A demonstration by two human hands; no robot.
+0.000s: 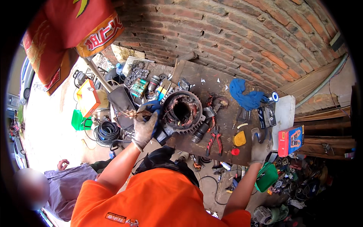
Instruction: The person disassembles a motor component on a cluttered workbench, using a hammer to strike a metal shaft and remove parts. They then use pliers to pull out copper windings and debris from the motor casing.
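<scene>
My left hand [146, 125], in a white and blue work glove, is closed around a tuft of copper wire [130, 113]. It is held just left of a round finned motor housing [198, 109], which has dark, burnt-looking windings inside. My right hand [261, 146], gloved too, rests at the table's right end with its fingers stretched out. Between the hands lie red-handled pliers [214, 140] and a dark cylindrical tool [201, 130]. A yellow tape measure or similar yellow piece [239, 139] and a red cap [235, 151] sit near my right hand.
On the wooden table [223, 85] lie a blue cloth [245, 94] and tangled wire [217, 101]. A red and blue box [290, 140] stands right; a green container [266, 177] is below. Coiled cable [106, 132] hangs left. A brick wall [227, 38] rises behind; another person [70, 185] is lower left.
</scene>
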